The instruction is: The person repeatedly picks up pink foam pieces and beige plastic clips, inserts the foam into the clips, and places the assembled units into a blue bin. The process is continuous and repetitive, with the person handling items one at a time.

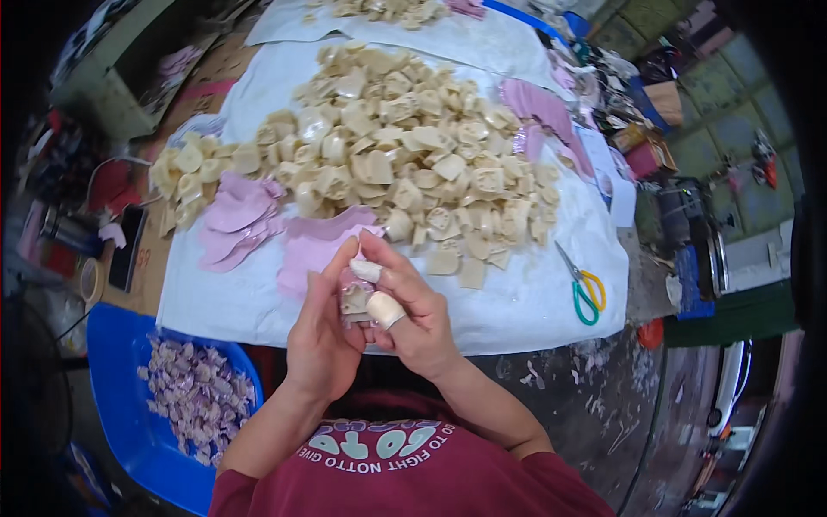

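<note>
Close to my body, at the near edge of the cloth, my left hand and my right hand are closed together around a small cream molded piece. Pink sheet material shows at its upper part, between my fingertips; how far it wraps round is hidden. Pale covers sit on two digits of my right hand. Just beyond my hands lies a pink pliable sheet, with more layered pink sheets to its left. A large heap of cream molded pieces spreads behind them.
Scissors with green and yellow handles rest at the right on the white cloth. A blue tub of purple-white pieces stands lower left. More pink sheet lies far right. A phone and tape roll sit left.
</note>
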`<state>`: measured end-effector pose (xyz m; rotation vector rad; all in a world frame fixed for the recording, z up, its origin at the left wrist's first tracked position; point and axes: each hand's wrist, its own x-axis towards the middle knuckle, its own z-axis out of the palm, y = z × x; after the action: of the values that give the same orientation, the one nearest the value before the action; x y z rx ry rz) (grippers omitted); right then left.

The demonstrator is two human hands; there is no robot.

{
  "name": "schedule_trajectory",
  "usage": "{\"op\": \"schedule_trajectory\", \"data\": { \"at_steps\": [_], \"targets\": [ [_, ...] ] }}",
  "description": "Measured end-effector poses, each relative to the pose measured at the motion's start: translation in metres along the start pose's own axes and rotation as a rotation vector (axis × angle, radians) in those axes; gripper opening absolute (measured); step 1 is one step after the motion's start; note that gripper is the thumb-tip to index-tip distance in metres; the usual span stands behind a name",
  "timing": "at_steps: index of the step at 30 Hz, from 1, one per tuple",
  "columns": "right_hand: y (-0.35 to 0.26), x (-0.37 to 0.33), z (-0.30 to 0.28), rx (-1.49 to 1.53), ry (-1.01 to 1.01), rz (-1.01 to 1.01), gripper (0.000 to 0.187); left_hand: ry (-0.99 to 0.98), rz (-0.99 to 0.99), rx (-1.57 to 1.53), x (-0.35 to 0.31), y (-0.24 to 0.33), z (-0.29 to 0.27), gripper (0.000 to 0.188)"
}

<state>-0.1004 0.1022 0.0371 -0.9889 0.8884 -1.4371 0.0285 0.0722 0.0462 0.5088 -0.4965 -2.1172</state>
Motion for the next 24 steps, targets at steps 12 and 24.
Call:
{"op": "schedule_trajectory", "data": {
  "at_steps": [12,24],
  "targets": [
    [0.002,0.018,0.002,-0.034,-0.092,0.251,0.035,0.039,0.222,0.340,0.004,0.004,-0.004,0.058],
    [-0.005,0.015,-0.017,-0.411,-0.266,-0.011,0.052,-0.051,0.091,0.288,0.008,0.008,-0.008,0.066]
  ]
}}
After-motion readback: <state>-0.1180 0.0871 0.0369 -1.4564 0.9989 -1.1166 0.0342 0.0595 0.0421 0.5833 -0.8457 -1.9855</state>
